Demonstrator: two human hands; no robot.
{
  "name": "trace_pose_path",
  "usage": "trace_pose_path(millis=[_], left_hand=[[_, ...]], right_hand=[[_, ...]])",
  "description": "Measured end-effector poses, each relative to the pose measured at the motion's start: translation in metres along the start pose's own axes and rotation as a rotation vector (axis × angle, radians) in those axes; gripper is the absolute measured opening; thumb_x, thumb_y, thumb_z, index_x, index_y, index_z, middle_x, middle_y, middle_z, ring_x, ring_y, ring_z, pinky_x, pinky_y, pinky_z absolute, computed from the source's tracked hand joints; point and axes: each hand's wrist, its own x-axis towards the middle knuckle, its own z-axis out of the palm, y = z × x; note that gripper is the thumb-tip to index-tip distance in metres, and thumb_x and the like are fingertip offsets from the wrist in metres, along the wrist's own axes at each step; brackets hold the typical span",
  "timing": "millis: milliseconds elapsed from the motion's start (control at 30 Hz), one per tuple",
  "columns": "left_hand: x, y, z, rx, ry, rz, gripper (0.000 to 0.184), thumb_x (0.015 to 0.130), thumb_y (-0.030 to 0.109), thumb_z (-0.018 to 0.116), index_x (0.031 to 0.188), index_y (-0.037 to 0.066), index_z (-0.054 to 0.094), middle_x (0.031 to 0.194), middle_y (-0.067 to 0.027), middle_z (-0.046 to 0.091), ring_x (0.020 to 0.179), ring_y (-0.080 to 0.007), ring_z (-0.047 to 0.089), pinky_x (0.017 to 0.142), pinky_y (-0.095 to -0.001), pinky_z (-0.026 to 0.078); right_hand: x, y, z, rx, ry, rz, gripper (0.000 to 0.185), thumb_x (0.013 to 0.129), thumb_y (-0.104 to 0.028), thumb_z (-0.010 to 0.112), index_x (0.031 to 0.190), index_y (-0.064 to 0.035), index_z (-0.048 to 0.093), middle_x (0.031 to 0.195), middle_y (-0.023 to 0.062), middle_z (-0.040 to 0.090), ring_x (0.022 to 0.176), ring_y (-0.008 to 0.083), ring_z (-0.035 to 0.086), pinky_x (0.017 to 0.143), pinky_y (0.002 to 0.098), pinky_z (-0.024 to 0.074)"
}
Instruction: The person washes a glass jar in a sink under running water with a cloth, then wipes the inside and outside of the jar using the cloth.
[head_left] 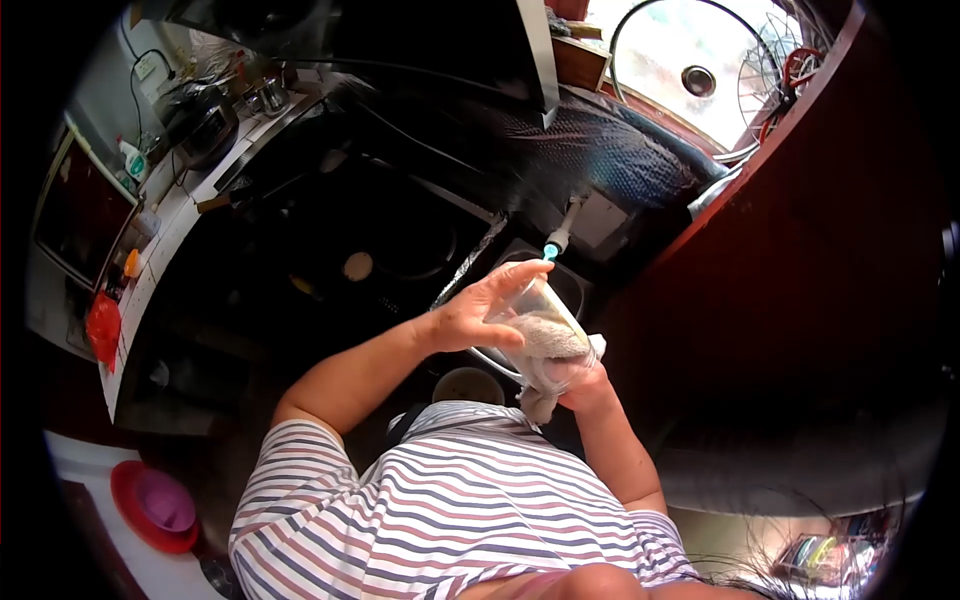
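My left hand [475, 315] grips a clear plastic container [553, 300] from the left, thumb and fingers around its wall near the upper end. The container is tilted, close below a tap [560, 240] with a teal tip [550, 252]. My right hand [580, 380] is at the container's lower right, closed on a pale greyish cloth [548, 338]. The cloth shows against or through the container; part of it hangs below as a bunched end. Whether it lies inside or outside the wall is hard to tell. Some of my right fingers are hidden.
Behind the container is a sink [570, 290]. A dark stove top [400, 240] lies left, with a tiled counter [165, 240] holding a pot [205, 125] and a red bag [103, 328]. A dark red panel [770, 300] stands right. Red and purple basins [165, 500] are lower left.
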Motion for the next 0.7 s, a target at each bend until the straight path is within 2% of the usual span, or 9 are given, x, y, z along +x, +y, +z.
trace_pose_path(millis=[67,200,267,300,467,567,600,667,700], left_hand=[[-0.003,-0.009,0.011,-0.146,0.070,0.023,0.089,0.070,0.036,0.078,0.141,0.010,0.030,0.124,-0.0067,0.044,0.116,-0.0179,0.043,0.100,-0.0328,0.034],[-0.007,-0.012,0.022,-0.156,0.094,0.078,0.083,0.072,0.038,0.076,0.139,0.012,0.034,0.122,-0.0065,0.040,0.116,-0.0196,0.041,0.101,-0.0360,0.034],[-0.007,-0.013,0.023,-0.208,0.077,0.112,0.085,0.073,0.040,0.075,0.139,0.010,0.031,0.117,-0.0059,0.046,0.110,-0.0174,0.046,0.096,-0.0327,0.038],[-0.005,-0.013,0.022,-0.210,0.078,0.115,0.085,0.073,0.040,0.075,0.139,0.010,0.031,0.117,-0.0059,0.046,0.110,-0.0174,0.046,0.096,-0.0327,0.038],[-0.003,-0.005,0.017,-0.244,0.078,0.036,0.091,0.069,0.052,0.073,0.139,0.011,0.032,0.114,-0.0067,0.048,0.108,-0.0191,0.049,0.096,-0.0334,0.038],[-0.003,-0.002,0.023,-0.233,0.101,0.040,0.084,0.071,0.048,0.070,0.136,0.011,0.034,0.111,-0.0072,0.051,0.107,-0.0198,0.050,0.095,-0.0337,0.039],[-0.003,0.001,0.022,-0.233,0.104,0.042,0.084,0.071,0.048,0.070,0.136,0.011,0.034,0.111,-0.0072,0.051,0.107,-0.0198,0.050,0.095,-0.0337,0.039],[-0.003,0.007,0.020,-0.153,0.122,0.018,0.082,0.072,0.046,0.069,0.137,0.011,0.033,0.111,-0.0079,0.052,0.107,-0.0197,0.050,0.094,-0.0337,0.039],[-0.002,0.006,0.021,-0.130,0.153,0.023,0.078,0.072,0.045,0.068,0.135,0.010,0.035,0.110,-0.0090,0.053,0.107,-0.0200,0.050,0.094,-0.0340,0.039]], right_hand=[[-0.001,0.001,-0.003,-0.018,-0.008,-0.013,0.060,0.074,-0.009,0.067,0.129,0.0017,0.045,0.120,0.0133,0.056,0.110,0.0232,0.055,0.093,0.0336,0.0452],[-0.009,-0.005,0.007,-0.016,0.060,-0.010,0.057,0.077,-0.008,0.062,0.130,0.0019,0.044,0.121,0.0137,0.055,0.111,0.0235,0.055,0.093,0.0337,0.0446],[-0.009,-0.004,0.017,0.041,0.069,-0.055,0.056,0.079,-0.009,0.060,0.130,0.0018,0.043,0.123,0.0141,0.054,0.111,0.0241,0.054,0.094,0.0337,0.0443],[-0.010,-0.002,0.018,0.009,0.161,-0.041,0.055,0.079,-0.009,0.059,0.130,0.0015,0.043,0.123,0.0140,0.054,0.111,0.0242,0.054,0.094,0.0333,0.0445],[-0.002,-0.002,0.031,0.068,0.190,-0.015,0.054,0.079,-0.009,0.061,0.129,0.0007,0.044,0.122,0.0131,0.054,0.109,0.0230,0.055,0.094,0.0333,0.0440],[0.011,-0.015,0.028,-0.228,-0.055,0.017,0.056,0.077,-0.009,0.061,0.129,0.0011,0.043,0.117,0.0110,0.055,0.109,0.0219,0.055,0.095,0.0307,0.0435],[0.019,-0.020,0.035,-0.229,-0.057,0.019,0.056,0.077,-0.009,0.061,0.129,0.0011,0.043,0.117,0.0110,0.055,0.109,0.0219,0.055,0.095,0.0307,0.0435],[0.030,-0.028,0.047,-1.124,-0.132,-0.053,0.051,0.081,-0.008,0.058,0.129,-0.0007,0.043,0.117,0.0092,0.055,0.110,0.0198,0.054,0.095,0.0303,0.0432],[0.025,-0.015,0.036,-0.500,-0.151,-0.066,0.043,0.086,-0.009,0.058,0.127,-0.0031,0.045,0.115,0.0091,0.056,0.110,0.0181,0.053,0.094,0.0285,0.0436]])
